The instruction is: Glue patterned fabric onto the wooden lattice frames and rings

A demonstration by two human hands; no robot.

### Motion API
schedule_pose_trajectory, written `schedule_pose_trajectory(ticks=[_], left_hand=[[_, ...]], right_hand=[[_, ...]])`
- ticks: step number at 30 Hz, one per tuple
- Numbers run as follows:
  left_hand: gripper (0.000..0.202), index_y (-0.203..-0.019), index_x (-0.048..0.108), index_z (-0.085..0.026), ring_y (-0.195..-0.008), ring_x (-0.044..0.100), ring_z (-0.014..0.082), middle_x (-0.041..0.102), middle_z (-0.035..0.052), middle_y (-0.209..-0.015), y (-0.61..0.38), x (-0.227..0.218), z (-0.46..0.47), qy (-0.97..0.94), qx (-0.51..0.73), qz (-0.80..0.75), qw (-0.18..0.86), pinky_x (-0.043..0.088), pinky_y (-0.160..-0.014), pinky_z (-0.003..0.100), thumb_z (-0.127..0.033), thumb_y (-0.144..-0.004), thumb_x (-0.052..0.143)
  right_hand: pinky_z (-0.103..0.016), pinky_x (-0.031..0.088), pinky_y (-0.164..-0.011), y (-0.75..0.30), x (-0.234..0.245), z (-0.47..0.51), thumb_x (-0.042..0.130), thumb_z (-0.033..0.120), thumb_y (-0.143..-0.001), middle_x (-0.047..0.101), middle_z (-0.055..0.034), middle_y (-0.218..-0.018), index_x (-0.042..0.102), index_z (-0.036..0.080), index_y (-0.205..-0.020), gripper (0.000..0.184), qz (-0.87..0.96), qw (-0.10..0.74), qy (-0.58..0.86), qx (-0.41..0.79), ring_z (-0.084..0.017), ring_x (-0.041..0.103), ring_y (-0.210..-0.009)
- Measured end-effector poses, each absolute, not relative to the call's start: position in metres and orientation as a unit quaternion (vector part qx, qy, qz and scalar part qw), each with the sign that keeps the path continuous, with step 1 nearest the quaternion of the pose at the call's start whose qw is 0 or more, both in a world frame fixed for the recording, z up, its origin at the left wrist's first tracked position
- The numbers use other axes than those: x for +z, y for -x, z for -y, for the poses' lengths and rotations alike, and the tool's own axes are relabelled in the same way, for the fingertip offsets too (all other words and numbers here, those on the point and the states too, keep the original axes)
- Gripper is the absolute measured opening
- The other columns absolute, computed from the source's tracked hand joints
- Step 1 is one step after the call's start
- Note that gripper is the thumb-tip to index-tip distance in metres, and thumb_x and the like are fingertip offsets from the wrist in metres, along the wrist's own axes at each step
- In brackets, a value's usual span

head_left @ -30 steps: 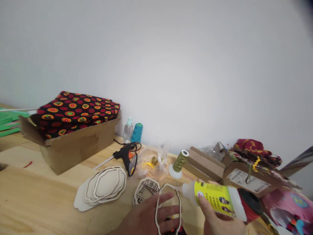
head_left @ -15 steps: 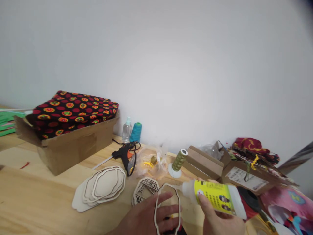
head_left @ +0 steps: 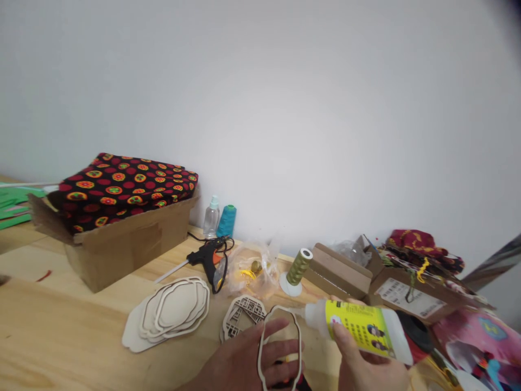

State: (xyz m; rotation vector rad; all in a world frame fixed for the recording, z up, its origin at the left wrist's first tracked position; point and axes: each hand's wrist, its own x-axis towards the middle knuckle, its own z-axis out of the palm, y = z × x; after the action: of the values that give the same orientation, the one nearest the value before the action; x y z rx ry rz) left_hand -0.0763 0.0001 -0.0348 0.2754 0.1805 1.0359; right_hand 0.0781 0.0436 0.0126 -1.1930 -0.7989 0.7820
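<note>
My left hand [head_left: 248, 361] lies at the bottom middle with fingers stretched under a thin wooden frame ring [head_left: 280, 347], which rests across them. My right hand [head_left: 366, 366] grips a glue bottle [head_left: 360, 328] with a yellow label, lying nearly level, its white nozzle pointing left at the ring's upper right edge. A carved lattice wooden piece [head_left: 242, 315] lies on the table just left of the ring. A stack of similar flat wooden shapes [head_left: 171, 312] sits further left.
A cardboard box [head_left: 122, 244] filled with patterned fabric [head_left: 126, 187] stands at left. A black glue gun [head_left: 209, 258], a plastic bag of small parts [head_left: 252, 269], an olive thread spool [head_left: 298, 271], a teal spool [head_left: 227, 220] and a small bottle [head_left: 211, 217] lie mid-table. Another open box [head_left: 391, 290] sits right.
Almost nothing differs. The glue bottle has shifted very slightly to the right and down; the view wobbled a little. Both hands keep the same hold.
</note>
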Motion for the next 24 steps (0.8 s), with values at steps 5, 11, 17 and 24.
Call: schedule_pose_trajectory(ticks=[5, 11, 17, 24], left_hand=[[0.036, -0.111, 0.057, -0.014, -0.099, 0.059, 0.0269, 0.065, 0.0137, -0.107, 0.077, -0.034, 0.001, -0.129, 0.492, -0.089, 0.857, 0.034, -0.089, 0.043, -0.031, -0.079, 0.053], [0.036, -0.11, 0.056, -0.013, -0.098, 0.059, 0.0274, 0.065, 0.0144, -0.106, 0.076, -0.036, -0.001, -0.122, 0.489, -0.092, 0.859, 0.034, -0.088, 0.043, -0.03, -0.078, 0.055], [0.037, -0.11, 0.056, -0.013, -0.098, 0.059, 0.0278, 0.065, 0.0144, -0.107, 0.076, -0.037, -0.001, -0.13, 0.49, -0.087, 0.857, 0.033, -0.089, 0.043, -0.031, -0.077, 0.056], [0.035, -0.107, 0.06, -0.015, -0.099, 0.058, 0.0268, 0.066, 0.0123, -0.106, 0.075, -0.03, 0.0, -0.135, 0.486, -0.086, 0.859, 0.034, -0.089, 0.042, -0.033, -0.078, 0.055]], right_hand=[[-0.023, 0.052, -0.04, -0.078, 0.012, -0.045, 0.081, 0.026, -0.035, 0.068, -0.0069, -0.055, 0.061, 0.011, -0.064, 0.038, 0.347, 0.7, 0.499, 0.374, -0.02, 0.063, -0.047], [-0.024, 0.055, -0.047, -0.074, 0.019, -0.044, 0.08, 0.021, -0.035, 0.068, -0.0051, -0.059, 0.059, 0.013, -0.066, 0.039, 0.35, 0.714, 0.47, 0.382, -0.022, 0.066, -0.056], [-0.022, 0.053, -0.043, -0.075, 0.014, -0.042, 0.081, 0.026, -0.036, 0.067, -0.0046, -0.053, 0.06, 0.011, -0.066, 0.039, 0.356, 0.696, 0.495, 0.378, -0.02, 0.064, -0.05], [-0.029, 0.055, -0.059, -0.067, 0.018, -0.035, 0.08, 0.031, -0.043, 0.07, -0.0069, -0.073, 0.06, 0.011, -0.083, 0.048, 0.364, 0.723, 0.466, 0.358, -0.022, 0.066, -0.065]])
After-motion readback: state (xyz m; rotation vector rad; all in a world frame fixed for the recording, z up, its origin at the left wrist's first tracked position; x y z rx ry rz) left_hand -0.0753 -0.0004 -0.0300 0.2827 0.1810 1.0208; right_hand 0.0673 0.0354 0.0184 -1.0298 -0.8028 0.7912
